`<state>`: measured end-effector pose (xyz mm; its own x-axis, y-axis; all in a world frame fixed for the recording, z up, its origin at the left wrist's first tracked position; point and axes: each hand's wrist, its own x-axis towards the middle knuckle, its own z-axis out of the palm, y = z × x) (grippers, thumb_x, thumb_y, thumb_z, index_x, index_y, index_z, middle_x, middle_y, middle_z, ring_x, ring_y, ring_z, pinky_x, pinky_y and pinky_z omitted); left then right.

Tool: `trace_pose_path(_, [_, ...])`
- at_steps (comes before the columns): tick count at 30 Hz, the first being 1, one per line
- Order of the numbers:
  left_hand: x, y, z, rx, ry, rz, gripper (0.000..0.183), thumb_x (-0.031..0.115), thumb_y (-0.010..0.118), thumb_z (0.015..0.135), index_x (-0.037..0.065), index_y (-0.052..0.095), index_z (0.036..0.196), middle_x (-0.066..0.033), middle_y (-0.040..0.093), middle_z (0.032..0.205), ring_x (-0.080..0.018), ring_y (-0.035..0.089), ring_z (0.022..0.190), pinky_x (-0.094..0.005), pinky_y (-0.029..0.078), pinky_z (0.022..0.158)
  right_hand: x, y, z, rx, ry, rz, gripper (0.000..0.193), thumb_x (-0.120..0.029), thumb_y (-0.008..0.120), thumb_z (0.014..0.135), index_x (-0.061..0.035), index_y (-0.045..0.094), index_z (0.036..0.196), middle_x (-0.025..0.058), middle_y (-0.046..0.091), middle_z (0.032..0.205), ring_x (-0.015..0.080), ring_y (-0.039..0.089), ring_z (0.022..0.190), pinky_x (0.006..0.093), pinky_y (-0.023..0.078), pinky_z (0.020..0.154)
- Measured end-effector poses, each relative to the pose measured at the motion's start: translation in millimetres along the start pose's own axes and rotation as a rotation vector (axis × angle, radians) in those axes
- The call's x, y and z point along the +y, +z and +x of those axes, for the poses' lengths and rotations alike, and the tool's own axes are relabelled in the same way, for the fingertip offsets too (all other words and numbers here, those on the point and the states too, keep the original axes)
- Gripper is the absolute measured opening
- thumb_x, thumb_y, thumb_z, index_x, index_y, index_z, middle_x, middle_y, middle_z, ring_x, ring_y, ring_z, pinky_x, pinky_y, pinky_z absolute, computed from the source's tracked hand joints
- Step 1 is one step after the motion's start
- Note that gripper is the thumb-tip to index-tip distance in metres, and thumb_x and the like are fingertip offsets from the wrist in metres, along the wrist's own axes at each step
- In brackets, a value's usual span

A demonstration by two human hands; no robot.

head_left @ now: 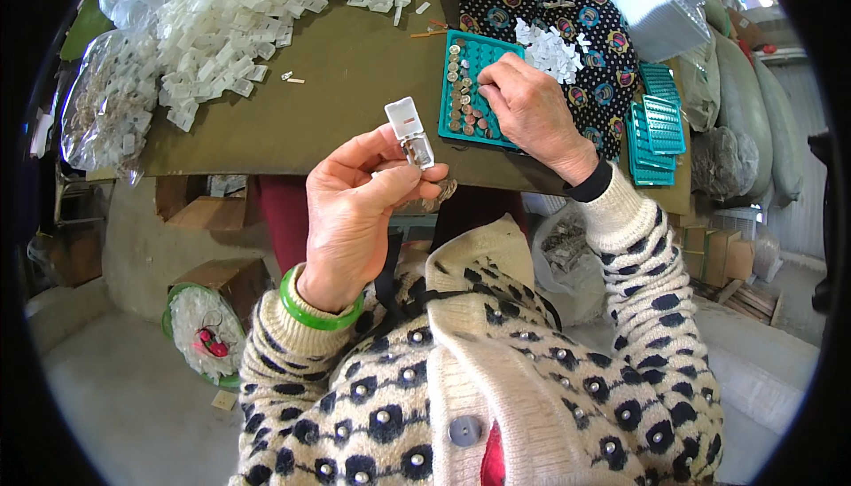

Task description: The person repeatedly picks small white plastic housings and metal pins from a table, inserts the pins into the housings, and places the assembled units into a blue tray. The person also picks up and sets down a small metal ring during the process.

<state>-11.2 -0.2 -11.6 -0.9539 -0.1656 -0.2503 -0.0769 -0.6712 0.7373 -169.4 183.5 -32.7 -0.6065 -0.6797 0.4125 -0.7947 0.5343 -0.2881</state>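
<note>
My left hand (359, 189) holds up a small white plastic case (409, 136) between thumb and fingers. Its hinged lid with a slot is flipped up, and metal parts show inside. A bundle of thin tan wire or cord (446, 192) hangs by the same fingers. Over a teal tray (450, 105) with round pockets, my right hand (532, 109) has its fingertips pinched together; whatever they hold is hidden. Small round metal pieces (467, 100), like button cells, fill pockets on the tray's left side.
A large heap of translucent white plastic cases (239, 16) covers the table's (355, 87) far left. Small white pieces (550, 50) lie on a black patterned cloth (594, 78). Stacked teal trays (656, 131) sit at the right edge. A filled basket (208, 335) stands below.
</note>
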Motion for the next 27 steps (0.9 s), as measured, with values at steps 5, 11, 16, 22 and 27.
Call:
trace_pose_path(5, [-3.2, 2.5, -0.6, 0.049, 0.036, 0.091, 0.032, -0.011, 0.063, 0.081, -0.010, 0.061, 0.113, -0.0125, 0.068, 0.092, -0.0198, 0.071, 0.081, -0.0257, 0.058, 0.067, -42.6, -17.6, -11.0, 0.185, -0.025, 0.307, 0.010, 0.000, 0.065, 0.082, -0.0028, 0.058, 0.087, 0.0102, 0.058, 0.080, 0.0275, 0.061, 0.070, 0.0348, 0.049, 0.060])
trace_pose_path(11, [-15.1, 7.8, 2.9, 0.019, 0.075, 0.161, 0.035, -0.011, 0.065, 0.078, -0.010, 0.062, 0.113, -0.0105, 0.069, 0.088, -0.0140, 0.068, 0.072, -0.0238, 0.056, 0.063, -82.5, -16.2, -20.7, 0.230, -0.300, 0.097, 0.015, -0.007, 0.068, 0.071, -0.0031, 0.058, 0.082, 0.0073, 0.049, 0.076, 0.0236, 0.055, 0.066, 0.0343, 0.047, 0.054])
trace_pose_path(16, [-20.8, 9.3, -2.5, 0.019, 0.041, 0.149, 0.035, -0.009, 0.065, 0.079, -0.011, 0.061, 0.114, -0.0108, 0.070, 0.088, -0.0125, 0.067, 0.071, -0.0237, 0.056, 0.063, -91.3, -21.5, -33.9, 0.123, -0.205, 0.072, 0.022, 0.009, 0.067, 0.075, 0.0026, 0.062, 0.095, 0.0117, 0.057, 0.085, 0.0259, 0.060, 0.070, 0.0335, 0.052, 0.057])
trace_pose_path(22, [-21.3, 12.0, -6.1, 0.039, -0.020, 0.174, 0.032, -0.012, 0.063, 0.081, -0.009, 0.062, 0.112, -0.0098, 0.065, 0.088, -0.0180, 0.069, 0.075, -0.0259, 0.059, 0.063, -87.6, -25.8, -37.9, 0.164, -0.126, 0.328, 0.027, 0.013, 0.067, 0.075, 0.0020, 0.062, 0.100, 0.0137, 0.061, 0.089, 0.0272, 0.064, 0.076, 0.0321, 0.053, 0.064])
trace_pose_path(27, [-21.2, 12.4, -7.9, 0.027, -0.029, 0.137, 0.034, -0.011, 0.063, 0.082, -0.009, 0.061, 0.116, -0.0099, 0.066, 0.088, -0.0181, 0.070, 0.075, -0.0257, 0.059, 0.064, -85.0, -19.0, -37.2, 0.177, -0.131, 0.327, 0.025, 0.012, 0.070, 0.074, 0.0013, 0.060, 0.095, 0.0137, 0.061, 0.087, 0.0273, 0.063, 0.075, 0.0333, 0.053, 0.063])
